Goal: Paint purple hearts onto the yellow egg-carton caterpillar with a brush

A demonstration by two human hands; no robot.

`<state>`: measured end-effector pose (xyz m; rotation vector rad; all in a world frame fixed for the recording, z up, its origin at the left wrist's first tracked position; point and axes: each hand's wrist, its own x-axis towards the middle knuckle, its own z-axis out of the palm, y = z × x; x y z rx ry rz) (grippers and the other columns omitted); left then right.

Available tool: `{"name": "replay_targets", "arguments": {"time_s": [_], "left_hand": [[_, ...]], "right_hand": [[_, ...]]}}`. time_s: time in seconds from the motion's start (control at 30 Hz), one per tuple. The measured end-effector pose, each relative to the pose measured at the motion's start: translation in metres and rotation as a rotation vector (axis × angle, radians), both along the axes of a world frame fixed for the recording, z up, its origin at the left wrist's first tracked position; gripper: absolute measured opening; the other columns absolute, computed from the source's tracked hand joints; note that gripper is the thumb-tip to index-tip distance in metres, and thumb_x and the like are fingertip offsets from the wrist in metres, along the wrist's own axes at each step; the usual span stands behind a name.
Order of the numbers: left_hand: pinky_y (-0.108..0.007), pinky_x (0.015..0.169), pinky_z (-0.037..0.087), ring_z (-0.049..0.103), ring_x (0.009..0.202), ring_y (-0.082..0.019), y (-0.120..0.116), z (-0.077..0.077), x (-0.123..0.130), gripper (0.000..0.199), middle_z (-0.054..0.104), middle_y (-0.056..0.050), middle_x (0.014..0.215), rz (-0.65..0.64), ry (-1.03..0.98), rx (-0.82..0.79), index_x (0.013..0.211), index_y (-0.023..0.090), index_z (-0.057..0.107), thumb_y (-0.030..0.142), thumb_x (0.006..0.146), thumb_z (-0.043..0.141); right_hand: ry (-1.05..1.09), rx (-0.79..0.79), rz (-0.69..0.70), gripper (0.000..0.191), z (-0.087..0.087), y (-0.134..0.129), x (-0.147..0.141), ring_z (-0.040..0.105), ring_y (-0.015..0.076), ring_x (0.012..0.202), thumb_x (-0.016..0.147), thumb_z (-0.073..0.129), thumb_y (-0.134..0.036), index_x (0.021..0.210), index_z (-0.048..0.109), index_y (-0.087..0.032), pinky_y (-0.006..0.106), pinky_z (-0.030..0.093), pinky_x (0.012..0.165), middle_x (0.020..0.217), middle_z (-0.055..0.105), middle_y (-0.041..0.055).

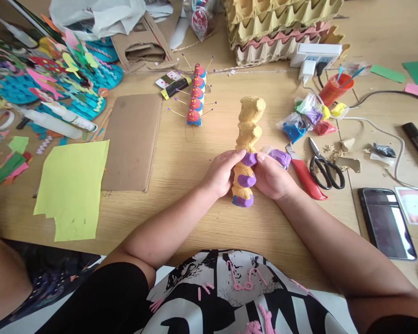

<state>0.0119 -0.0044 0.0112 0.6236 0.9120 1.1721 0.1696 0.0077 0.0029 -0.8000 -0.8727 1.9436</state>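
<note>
Egg-carton strip [247,141] pinched from both sides, with creasing the likeliest mishap

The table [177,148] spreads beneath and around the grip. Above it the strip runs lengthwise away, between the left grip [225,174] and the right grip [273,175]: two bare bumps lie beyond them, two partly purple ones on the near side. Both are pinching the strip, thumbs either side of its middle bump. Whether it touches the table is hard to tell. The narrow waists look weakest; hard squeezing or opposed twisting could crease or tear them.

Right of the right grip lie a red-handled cutter [308,180] and, farther out, scissors [321,159]. A careless swing outward could knock the cutter, and any exposed blade might nick skin.

Just beyond the right grip sits a purple clay packet [279,158]; left unsealed, its contents could dry and turn stiff.

Smallest is the purple covering [250,160] between the thumbs: uneven pressure could dent it, and poor bonding to rough pulp could let its edges lift.
</note>
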Motion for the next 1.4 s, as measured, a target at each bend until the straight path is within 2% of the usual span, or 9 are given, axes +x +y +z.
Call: {"name": "replay_targets", "arguments": {"time_s": [0.2,0.37,0.43,0.6,0.83,0.93,1.07,1.27,1.4], "left_hand": [[-0.032,0.072,0.056,0.07,0.077,-0.017,0.0016,-0.0001,-0.004,0.051,0.074,-0.001,0.079,-0.006,-0.061,-0.055,0.079,0.022,0.072,0.06,0.069,0.104],[-0.035,0.073,0.057,0.073,0.081,-0.021,0.0027,0.0011,-0.0055,0.057,0.077,-0.003,0.083,-0.064,-0.017,-0.014,0.085,0.023,0.074,0.074,0.076,0.1],[-0.035,0.073,0.057,0.073,0.08,-0.021,0.003,0.0006,-0.0059,0.061,0.077,-0.003,0.083,-0.107,-0.024,0.009,0.088,0.022,0.076,0.077,0.075,0.1],[-0.033,0.077,0.058,0.071,0.08,-0.017,0.003,-0.0025,-0.0053,0.062,0.078,-0.002,0.086,-0.087,-0.03,0.029,0.086,0.021,0.077,0.071,0.067,0.108],[-0.032,0.073,0.057,0.072,0.084,-0.019,0.0043,-0.0004,-0.0084,0.059,0.077,-0.003,0.085,-0.128,-0.088,-0.014,0.087,0.021,0.08,0.072,0.07,0.105],[-0.032,0.07,0.056,0.069,0.079,-0.019,0.0047,0.0029,-0.0079,0.065,0.075,-0.003,0.084,-0.098,-0.065,-0.038,0.084,0.022,0.076,0.077,0.066,0.105],[-0.03,0.065,0.053,0.064,0.071,-0.015,0.0039,0.0058,-0.0046,0.064,0.07,0.0,0.08,-0.107,-0.023,-0.022,0.085,0.022,0.074,0.069,0.061,0.11],[-0.028,0.059,0.047,0.062,0.064,-0.012,0.0028,-0.0002,0.0007,0.06,0.069,0.001,0.076,-0.052,0.054,-0.023,0.086,0.022,0.072,0.067,0.066,0.106],[-0.03,0.068,0.055,0.07,0.074,-0.015,0.0042,-0.0031,-0.0012,0.062,0.074,0.0,0.081,-0.085,0.03,0.018,0.088,0.022,0.075,0.071,0.068,0.107]], "right_hand": [[0.007,0.015,-0.002,0.046,-0.0011,-0.0021,0.0002,0.073,0.0224,0.079,0.081,0.101,-0.066,0.085,0.077,-0.028,0.038,0.068,0.079,0.084,0.077,0.0017],[0.01,0.011,-0.009,0.046,-0.0009,-0.0005,-0.0002,0.078,0.0262,0.091,0.083,0.098,-0.069,0.09,0.079,-0.028,0.043,0.07,0.089,0.089,0.081,0.0034],[0.019,0.007,-0.014,0.046,-0.0028,0.0002,0.0001,0.079,0.0262,0.09,0.084,0.098,-0.07,0.091,0.079,-0.029,0.043,0.069,0.089,0.088,0.081,0.0028],[0.016,-0.006,-0.036,0.045,-0.0063,0.0001,0.0005,0.078,0.0247,0.086,0.082,0.1,-0.068,0.086,0.078,-0.029,0.042,0.069,0.085,0.084,0.079,0.0013],[0.005,-0.016,-0.032,0.045,0.0017,-0.001,-0.0027,0.083,0.0321,0.104,0.085,0.094,-0.072,0.09,0.078,-0.031,0.047,0.071,0.091,0.088,0.082,0.0048],[0.012,-0.017,-0.02,0.045,0.0013,-0.0007,-0.0029,0.082,0.0314,0.103,0.079,0.1,-0.067,0.086,0.077,-0.03,0.045,0.072,0.088,0.087,0.082,0.0045],[0.009,-0.014,-0.016,0.046,-0.0024,0.0,-0.0018,0.082,0.0315,0.103,0.079,0.102,-0.067,0.084,0.076,-0.029,0.045,0.072,0.085,0.088,0.083,0.0054],[0.008,-0.011,-0.038,0.046,-0.0054,-0.0003,-0.0019,0.083,0.0298,0.096,0.079,0.103,-0.065,0.082,0.075,-0.028,0.045,0.073,0.085,0.085,0.081,0.0048],[0.019,-0.015,-0.032,0.044,-0.0041,-0.0002,-0.0014,0.084,0.0322,0.107,0.082,0.1,-0.065,0.086,0.076,-0.029,0.047,0.074,0.09,0.091,0.084,0.006]]}}
